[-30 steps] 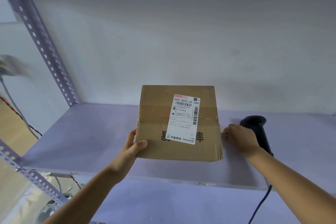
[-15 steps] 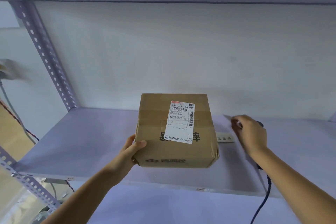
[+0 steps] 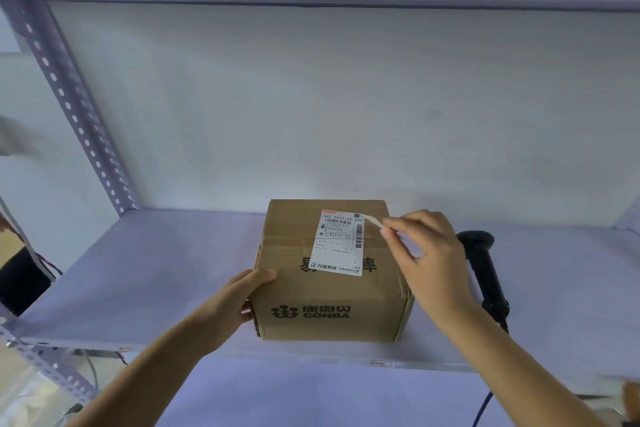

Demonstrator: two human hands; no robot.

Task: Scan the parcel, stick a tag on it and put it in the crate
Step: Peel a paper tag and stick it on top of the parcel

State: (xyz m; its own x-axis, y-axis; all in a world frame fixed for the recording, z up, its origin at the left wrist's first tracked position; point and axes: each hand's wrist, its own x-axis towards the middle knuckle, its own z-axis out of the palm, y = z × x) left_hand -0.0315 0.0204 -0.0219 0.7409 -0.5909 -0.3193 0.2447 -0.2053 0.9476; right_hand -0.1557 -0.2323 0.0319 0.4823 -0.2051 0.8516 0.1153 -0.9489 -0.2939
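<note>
- The shelf (image 3: 145, 274) carries everything at working height, so the parcel can sit flat while both hands work.
- The parcel (image 3: 332, 288), a brown carton, rests near the shelf's front edge, its printed label (image 3: 337, 243) facing up, which leaves the top free for tagging.
- The left hand (image 3: 230, 302) lies against the carton's left side, thumb over the top edge, fingers wrapped behind, seemingly to steady it.
- The right hand (image 3: 429, 263) hovers over the top right corner, fingers pinched closed on a small pale tag (image 3: 374, 220).
- The scanner (image 3: 483, 270) lies just right of the carton.
- No crate is in view.
</note>
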